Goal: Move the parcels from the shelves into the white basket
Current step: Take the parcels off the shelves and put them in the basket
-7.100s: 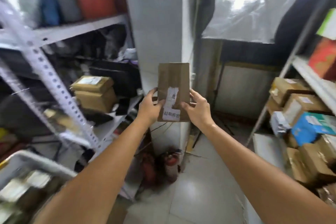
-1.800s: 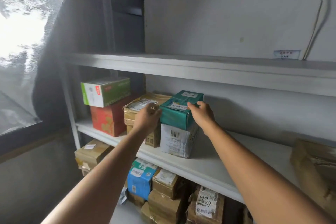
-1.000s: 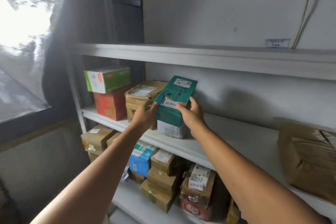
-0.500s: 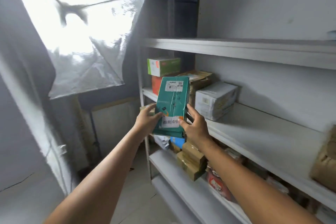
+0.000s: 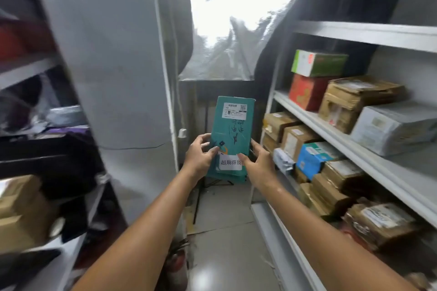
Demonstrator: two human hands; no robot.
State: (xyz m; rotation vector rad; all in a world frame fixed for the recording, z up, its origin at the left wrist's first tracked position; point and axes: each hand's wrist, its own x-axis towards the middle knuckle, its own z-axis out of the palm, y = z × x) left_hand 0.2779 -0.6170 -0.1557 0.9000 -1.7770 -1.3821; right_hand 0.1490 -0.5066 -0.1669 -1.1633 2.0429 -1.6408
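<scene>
Narrow storeroom: grey pillar (image 5: 118,54) ahead-left, plastic sheet (image 5: 231,19) glowing over a window at the back. Both hands are out front w/ the teal parcel (image 5: 233,130) upright between them, mid-aisle, clear of any shelf. The left hand (image 5: 198,156) curls round its lower left edge, thumb on the front face. The right hand (image 5: 257,165) does the same on the lower right edge, thumb by the white sticker (image 5: 231,162). So it's a two-sided grip low down, top half free.

Handling, my guess: flat stiff carton, light, since it stands up from the bottom end w/o sagging. Printed face looks smooth, maybe slick, so the edges are the better hold. Bottom edge looks creased; wouldn't squeeze hard there.

Just right of the right hand is a shelf rack (image 5: 331,130) packed w/ brown cartons (image 5: 295,139), a blue box (image 5: 312,157) nearest, a white-wrapped parcel (image 5: 397,125) further out & higher. Left of the left hand is another rack (image 5: 28,71), contents smeared by blur: dark stuff, a brown box (image 5: 21,210) low down, can't name more.

No white basket in view, so can't say which way it lies. Parcel's back face is hidden. Shipping label (image 5: 235,110) print is too small to read.
</scene>
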